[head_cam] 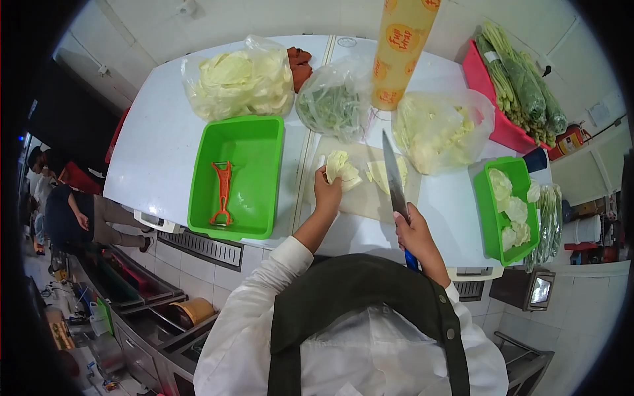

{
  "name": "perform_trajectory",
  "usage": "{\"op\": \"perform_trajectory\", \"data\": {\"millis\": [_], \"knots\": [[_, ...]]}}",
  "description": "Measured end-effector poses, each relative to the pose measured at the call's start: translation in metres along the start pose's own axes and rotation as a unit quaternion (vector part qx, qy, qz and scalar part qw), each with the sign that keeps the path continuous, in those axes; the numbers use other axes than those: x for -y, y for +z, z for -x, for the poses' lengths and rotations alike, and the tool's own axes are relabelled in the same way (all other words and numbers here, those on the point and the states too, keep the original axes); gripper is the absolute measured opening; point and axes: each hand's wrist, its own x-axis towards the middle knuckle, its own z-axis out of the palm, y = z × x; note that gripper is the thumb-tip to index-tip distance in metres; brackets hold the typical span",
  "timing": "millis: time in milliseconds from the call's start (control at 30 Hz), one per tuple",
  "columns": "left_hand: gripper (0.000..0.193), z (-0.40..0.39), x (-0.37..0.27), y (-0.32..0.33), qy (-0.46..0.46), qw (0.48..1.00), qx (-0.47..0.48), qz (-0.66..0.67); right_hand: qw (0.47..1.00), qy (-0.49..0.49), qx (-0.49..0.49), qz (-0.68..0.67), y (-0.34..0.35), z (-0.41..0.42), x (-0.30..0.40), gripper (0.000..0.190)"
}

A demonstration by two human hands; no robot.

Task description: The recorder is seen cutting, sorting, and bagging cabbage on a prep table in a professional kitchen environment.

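My left hand (328,192) holds a piece of pale cabbage (343,170) by its near side, over the left part of a white cutting board (361,203). In my right hand (416,232) is a kitchen knife (394,178) with a blue handle, its blade pointing away from me. The blade passes over a second cut cabbage piece (379,174) on the board; whether they touch I cannot tell. Left of the board, a green plastic tray (255,198) holds an orange peeler (224,193).
Bags of cabbage leaves (237,84), green leaves (334,99) and cut cabbage (441,131) stand behind the board, beside an upright wrap roll (401,49). Rightward are a green tray (480,198) with cabbage pieces and a red crate (475,79) of vegetables. People stand far left.
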Motion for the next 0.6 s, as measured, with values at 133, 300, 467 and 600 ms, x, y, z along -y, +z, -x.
{"op": "perform_trajectory", "data": {"millis": [133,300,467,600], "knots": [[0.042,0.021,0.007,0.004,0.038,0.998,-0.025,-0.053,0.987,-0.009,0.033,0.157,-0.006,0.006,-0.008,0.013],[0.045,0.037,0.003,0.011,0.085,0.988,-0.069,-0.108,0.933,-0.05,0.097,0.343,-0.007,0.013,-0.014,0.014],[0.046,0.04,0.009,0.013,0.127,0.981,-0.078,-0.124,0.924,-0.022,0.13,0.359,-0.013,0.011,-0.021,0.016],[0.047,0.039,0.011,0.014,0.145,0.972,-0.085,-0.161,0.918,-0.031,0.137,0.371,-0.016,0.01,-0.02,0.018]]}}
